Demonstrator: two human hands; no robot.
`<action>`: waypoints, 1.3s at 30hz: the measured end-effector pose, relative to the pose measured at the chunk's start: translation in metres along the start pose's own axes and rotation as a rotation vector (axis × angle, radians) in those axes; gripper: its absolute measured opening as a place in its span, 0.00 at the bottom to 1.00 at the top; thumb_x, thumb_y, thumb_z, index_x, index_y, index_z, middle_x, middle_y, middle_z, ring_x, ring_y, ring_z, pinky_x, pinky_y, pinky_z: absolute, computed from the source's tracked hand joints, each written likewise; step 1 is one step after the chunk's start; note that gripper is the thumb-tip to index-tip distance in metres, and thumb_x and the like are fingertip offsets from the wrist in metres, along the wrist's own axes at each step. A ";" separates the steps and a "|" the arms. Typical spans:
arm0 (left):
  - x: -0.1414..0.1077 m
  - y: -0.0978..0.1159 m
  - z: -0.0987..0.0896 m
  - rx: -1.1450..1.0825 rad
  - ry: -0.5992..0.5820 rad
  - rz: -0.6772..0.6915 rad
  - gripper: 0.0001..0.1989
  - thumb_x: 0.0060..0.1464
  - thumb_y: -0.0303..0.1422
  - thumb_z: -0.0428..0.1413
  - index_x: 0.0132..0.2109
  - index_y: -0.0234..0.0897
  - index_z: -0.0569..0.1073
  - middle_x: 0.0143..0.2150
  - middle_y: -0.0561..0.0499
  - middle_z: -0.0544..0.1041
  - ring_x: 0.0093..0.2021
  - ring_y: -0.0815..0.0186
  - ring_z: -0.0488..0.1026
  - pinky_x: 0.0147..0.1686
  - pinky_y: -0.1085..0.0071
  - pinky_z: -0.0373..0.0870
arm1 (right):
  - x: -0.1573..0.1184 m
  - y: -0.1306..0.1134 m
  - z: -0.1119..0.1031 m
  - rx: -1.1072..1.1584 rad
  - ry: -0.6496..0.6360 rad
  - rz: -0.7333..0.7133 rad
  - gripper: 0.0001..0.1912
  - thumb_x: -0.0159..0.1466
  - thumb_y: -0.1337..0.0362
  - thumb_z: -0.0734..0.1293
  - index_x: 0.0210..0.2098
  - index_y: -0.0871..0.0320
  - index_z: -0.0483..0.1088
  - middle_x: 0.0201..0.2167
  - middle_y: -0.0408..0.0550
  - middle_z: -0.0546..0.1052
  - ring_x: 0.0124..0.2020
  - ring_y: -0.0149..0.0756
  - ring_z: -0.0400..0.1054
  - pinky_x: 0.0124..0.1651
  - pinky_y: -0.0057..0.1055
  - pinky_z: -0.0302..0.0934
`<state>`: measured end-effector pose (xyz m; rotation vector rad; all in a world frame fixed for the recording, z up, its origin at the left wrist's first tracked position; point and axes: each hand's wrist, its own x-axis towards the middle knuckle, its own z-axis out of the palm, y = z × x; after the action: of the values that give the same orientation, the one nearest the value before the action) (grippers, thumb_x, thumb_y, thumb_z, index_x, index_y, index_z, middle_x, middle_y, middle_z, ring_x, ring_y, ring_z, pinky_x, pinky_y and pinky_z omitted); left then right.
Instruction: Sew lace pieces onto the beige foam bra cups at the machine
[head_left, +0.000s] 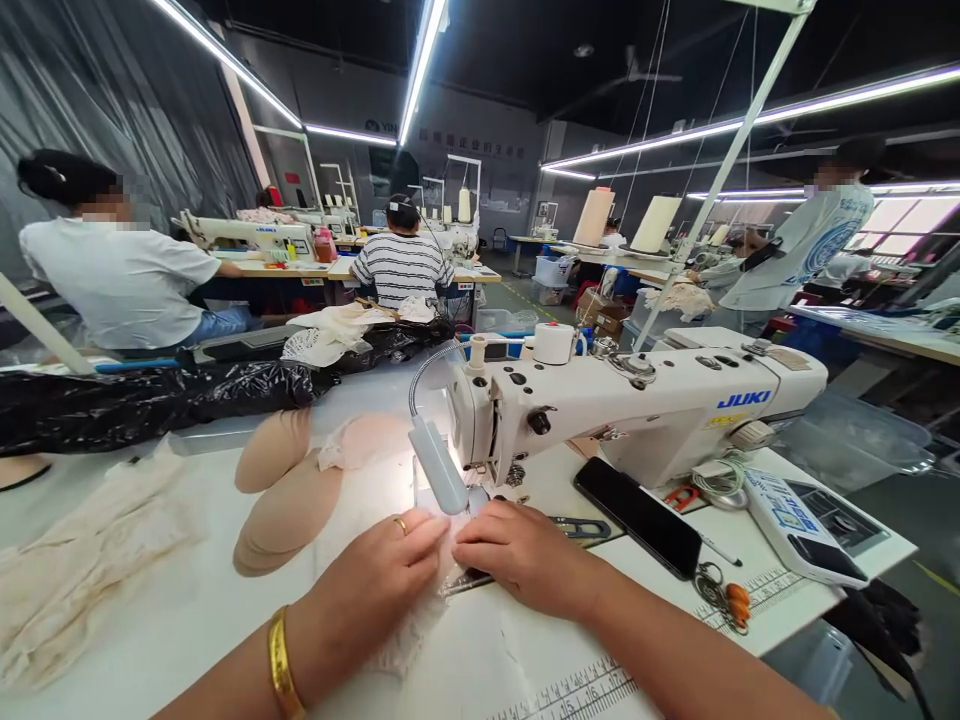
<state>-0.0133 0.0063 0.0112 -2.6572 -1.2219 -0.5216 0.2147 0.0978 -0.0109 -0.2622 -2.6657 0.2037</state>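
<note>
A white sewing machine stands across the table, its needle area lit by a small grey lamp on a bendy neck. Just below that lamp, my left hand pinches pale pink lace fabric, which trails down toward the table's front. My right hand lies close beside it at the needle plate, fingers curled together on the same fabric. The needle itself is hidden behind the lamp and hands. Left of my left hand lie beige oval pads in overlapping stacks, and a cream lace piece is spread farther left.
Right of my right hand are a black phone, thread snips, a key ring and a white box-shaped device. Black plastic runs along the far left edge. Several co-workers sit or stand at other tables.
</note>
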 end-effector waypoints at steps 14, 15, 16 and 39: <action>0.008 0.013 0.014 0.109 0.077 -0.072 0.09 0.67 0.25 0.48 0.49 0.34 0.71 0.39 0.46 0.75 0.37 0.56 0.67 0.39 0.60 0.60 | -0.008 0.001 -0.011 -0.009 -0.017 -0.034 0.13 0.66 0.76 0.61 0.40 0.57 0.76 0.32 0.45 0.71 0.35 0.36 0.61 0.36 0.30 0.56; 0.008 0.013 0.015 0.117 0.080 -0.054 0.10 0.67 0.25 0.48 0.50 0.34 0.71 0.39 0.46 0.75 0.37 0.56 0.68 0.39 0.60 0.60 | -0.008 0.002 -0.011 0.004 -0.017 -0.034 0.13 0.66 0.76 0.61 0.40 0.58 0.76 0.32 0.46 0.72 0.35 0.36 0.61 0.37 0.31 0.57; 0.009 0.012 0.015 0.122 0.077 -0.040 0.10 0.67 0.25 0.48 0.50 0.34 0.71 0.39 0.47 0.76 0.37 0.56 0.68 0.39 0.60 0.59 | -0.009 0.003 -0.012 0.017 -0.018 -0.032 0.13 0.65 0.76 0.62 0.40 0.58 0.76 0.33 0.46 0.72 0.35 0.36 0.62 0.38 0.31 0.57; 0.010 0.002 0.022 -0.095 -0.041 -0.146 0.08 0.67 0.26 0.45 0.44 0.39 0.68 0.44 0.44 0.76 0.37 0.56 0.70 0.38 0.59 0.63 | -0.010 0.008 -0.002 0.044 -0.086 0.231 0.15 0.66 0.74 0.62 0.47 0.54 0.74 0.36 0.47 0.72 0.36 0.38 0.62 0.35 0.31 0.53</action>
<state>0.0000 0.0184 -0.0055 -2.6821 -1.4464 -0.5624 0.2257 0.1036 -0.0147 -0.5594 -2.7085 0.3525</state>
